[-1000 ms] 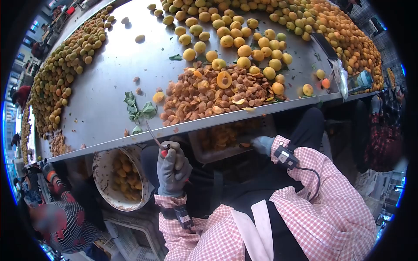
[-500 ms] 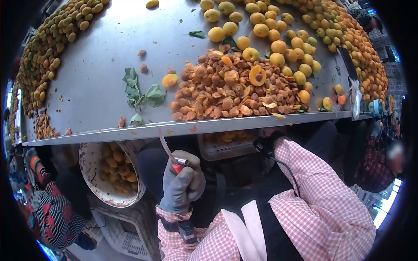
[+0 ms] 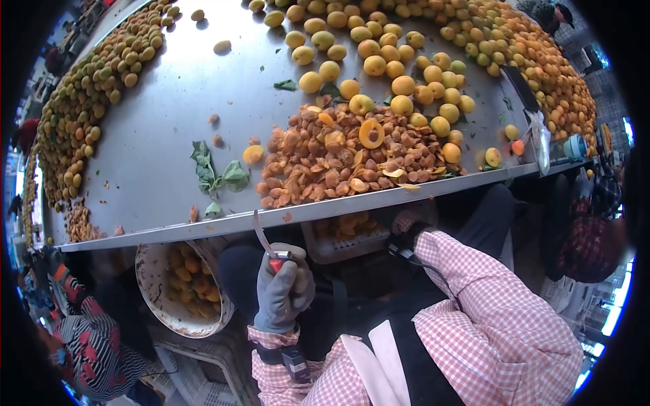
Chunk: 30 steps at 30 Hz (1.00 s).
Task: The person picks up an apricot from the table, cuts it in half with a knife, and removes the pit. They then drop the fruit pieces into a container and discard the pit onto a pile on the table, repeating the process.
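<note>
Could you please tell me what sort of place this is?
Probably a fruit-processing workshop: heaped apricot-like fruits and a pile of what look like pits lie on a wide metal table, and the gloved left hand holds a curved knife.

1. You face a metal table [image 3: 162, 155], its raised rim running along your side.
2. Nearest you, against the rim, lies a broad heap of brown pits and scraps [image 3: 325, 166].
3. Just left of it you have a piece of orange fruit [image 3: 253, 154], two loose pits [image 3: 217, 141] and a wilted green sprig [image 3: 203, 166].
4. Beyond the heap, whole yellow fruit [image 3: 374, 65] lie scattered, with a small dark leaf [image 3: 285, 85] left of them.
5. To your right spreads a dense bank of orange fruit [image 3: 548, 88]; a dark bar [image 3: 519, 88] and clear plastic [image 3: 539, 139] lie beside it.
6. On your far left you see a greenish-yellow bank of fruit [image 3: 74, 135].
</note>
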Motion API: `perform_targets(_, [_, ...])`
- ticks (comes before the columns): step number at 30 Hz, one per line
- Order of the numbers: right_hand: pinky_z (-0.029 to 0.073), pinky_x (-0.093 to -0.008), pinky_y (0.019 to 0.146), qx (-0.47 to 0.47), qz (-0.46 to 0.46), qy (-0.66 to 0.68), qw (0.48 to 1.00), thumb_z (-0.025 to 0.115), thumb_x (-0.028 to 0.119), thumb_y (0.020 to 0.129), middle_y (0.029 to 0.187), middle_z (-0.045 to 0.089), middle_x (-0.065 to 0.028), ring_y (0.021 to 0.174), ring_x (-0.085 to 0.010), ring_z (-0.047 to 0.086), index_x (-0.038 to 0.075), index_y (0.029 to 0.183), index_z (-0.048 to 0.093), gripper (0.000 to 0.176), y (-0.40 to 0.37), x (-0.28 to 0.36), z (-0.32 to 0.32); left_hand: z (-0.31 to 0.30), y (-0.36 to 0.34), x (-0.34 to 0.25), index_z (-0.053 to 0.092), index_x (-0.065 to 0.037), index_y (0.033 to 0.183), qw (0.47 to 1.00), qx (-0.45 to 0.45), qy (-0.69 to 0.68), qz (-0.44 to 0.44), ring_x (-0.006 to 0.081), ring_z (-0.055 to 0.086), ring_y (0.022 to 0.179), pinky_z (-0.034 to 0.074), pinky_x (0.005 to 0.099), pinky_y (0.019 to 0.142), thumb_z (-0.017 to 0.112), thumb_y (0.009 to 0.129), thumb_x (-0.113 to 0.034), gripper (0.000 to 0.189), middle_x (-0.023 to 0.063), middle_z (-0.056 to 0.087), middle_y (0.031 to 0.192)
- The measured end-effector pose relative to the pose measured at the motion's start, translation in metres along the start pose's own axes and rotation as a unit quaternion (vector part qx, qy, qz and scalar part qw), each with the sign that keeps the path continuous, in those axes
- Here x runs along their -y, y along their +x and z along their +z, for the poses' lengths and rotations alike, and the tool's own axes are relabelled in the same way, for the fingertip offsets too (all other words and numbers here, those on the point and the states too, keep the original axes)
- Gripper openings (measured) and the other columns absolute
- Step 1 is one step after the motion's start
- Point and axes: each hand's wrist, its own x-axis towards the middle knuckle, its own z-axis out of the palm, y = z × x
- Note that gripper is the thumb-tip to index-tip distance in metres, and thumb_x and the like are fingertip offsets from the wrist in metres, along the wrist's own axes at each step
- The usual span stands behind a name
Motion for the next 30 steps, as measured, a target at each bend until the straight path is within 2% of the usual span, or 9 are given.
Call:
perform_targets(8, [0.05, -0.0325, 0.066, -0.033, 0.041, -0.001, 0.999, 0.061, 0.023, 0.089, 0.088, 0.067, -0.008, 0.072, -0.0218, 0.063, 0.004, 0.106, 0.062, 0.026, -0.061, 0.023, -0.023, 0.008, 0.006, 0.007, 0.051, -0.008, 0.106, 0.999, 0.001, 0.046, 0.022, 0.0045, 0.029, 0.038, 0.024, 0.0191, 0.032, 0.056, 0.093, -0.024, 0.021, -0.0014, 0.041, 0.06])
perform_targets(10, [0.049, -0.0256, 0.064, -0.011, -0.096, 0.405, 0.909, 0.064, 0.031, 0.088, 0.085, 0.062, -0.0051, 0.072, -0.0119, 0.059, 0.005, 0.103, 0.061, 0.03, -0.083, 0.026, -0.03, 0.011, 0.007, 0.009, 0.052, -0.008, 0.106, 0.998, 0.007, 0.053, 0.019, 0.0046, 0.03, 0.037, 0.024, 0.0191, 0.032, 0.056, 0.094, -0.024, 0.021, -0.0015, 0.041, 0.06])
perform_targets(11, [0.049, -0.0256, 0.064, -0.019, -0.1, 0.408, 0.907, 0.064, 0.031, 0.088, 0.085, 0.062, -0.0051, 0.072, -0.0119, 0.059, 0.005, 0.103, 0.061, 0.03, -0.083, 0.026, -0.033, 0.013, 0.008, 0.011, 0.052, -0.008, 0.106, 0.998, 0.005, 0.055, 0.014, 0.0046, 0.03, 0.037, 0.024, 0.0192, 0.032, 0.055, 0.094, -0.024, 0.021, -0.0016, 0.041, 0.06])
perform_targets(13, [0.048, -0.0212, 0.057, -0.097, -0.191, 0.625, 0.75, 0.062, 0.033, 0.09, 0.077, 0.057, -0.0001, 0.064, -0.0065, 0.055, 0.007, 0.1, 0.059, 0.028, -0.074, 0.03, -0.042, 0.014, 0.01, 0.013, 0.052, -0.008, 0.106, 0.998, 0.016, 0.065, 0.011, 0.0047, 0.03, 0.037, 0.025, 0.0193, 0.032, 0.055, 0.094, -0.024, 0.02, -0.0017, 0.041, 0.06])
perform_targets(14, [0.049, -0.0228, 0.056, -0.114, -0.177, 0.665, 0.716, 0.06, 0.039, 0.09, 0.076, 0.056, -0.0002, 0.065, -0.0079, 0.056, 0.005, 0.103, 0.057, 0.036, -0.075, 0.032, -0.046, 0.015, 0.011, 0.013, 0.053, -0.008, 0.106, 0.997, 0.017, 0.07, 0.009, 0.0048, 0.031, 0.037, 0.025, 0.0194, 0.032, 0.055, 0.094, -0.024, 0.02, -0.0018, 0.041, 0.06])
perform_targets(19, [0.053, -0.0248, 0.064, -0.073, -0.119, 0.707, 0.693, 0.051, 0.045, 0.094, 0.084, 0.059, -0.0014, 0.072, -0.0111, 0.06, 0.004, 0.111, 0.057, 0.044, -0.089, 0.024, -0.036, 0.012, 0.01, 0.016, 0.053, -0.008, 0.106, 0.995, 0.013, 0.094, 0.015, 0.0052, 0.032, 0.038, 0.026, 0.0199, 0.032, 0.054, 0.095, -0.024, 0.019, -0.0017, 0.041, 0.06])
perform_targets(22, [0.054, -0.0321, 0.079, 0.002, -0.154, 0.769, 0.62, 0.053, 0.026, 0.094, 0.106, 0.059, -0.01, 0.097, -0.0218, 0.062, 0.003, 0.114, 0.053, 0.03, -0.102, 0.013, -0.021, 0.012, 0.008, 0.016, 0.053, -0.008, 0.107, 0.995, 0.003, 0.099, 0.014, 0.0052, 0.032, 0.038, 0.026, 0.0195, 0.033, 0.054, 0.095, -0.024, 0.02, -0.0017, 0.042, 0.06])
perform_targets(26, [0.047, -0.0459, 0.099, 0.05, -0.217, 0.753, 0.619, 0.056, 0.002, 0.088, 0.122, 0.053, -0.0166, 0.115, -0.0335, 0.055, 0.001, 0.121, 0.046, 0.034, -0.123, 0.011, -0.014, 0.015, 0.007, 0.016, 0.053, -0.008, 0.108, 0.994, -0.003, 0.108, 0.017, 0.0051, 0.033, 0.038, 0.027, 0.0189, 0.033, 0.054, 0.095, -0.026, 0.022, -0.0017, 0.043, 0.062])
perform_targets(30, [0.05, -0.0412, 0.095, 0.01, -0.219, 0.734, 0.643, 0.058, 0.006, 0.089, 0.123, 0.053, -0.0142, 0.111, -0.0279, 0.058, 0.002, 0.12, 0.048, 0.033, -0.144, 0.018, -0.02, 0.011, 0.012, 0.022, 0.053, -0.007, 0.108, 0.993, 0.014, 0.119, 0.015, 0.005, 0.034, 0.039, 0.028, 0.0191, 0.033, 0.054, 0.095, -0.027, 0.024, -0.0017, 0.043, 0.062])
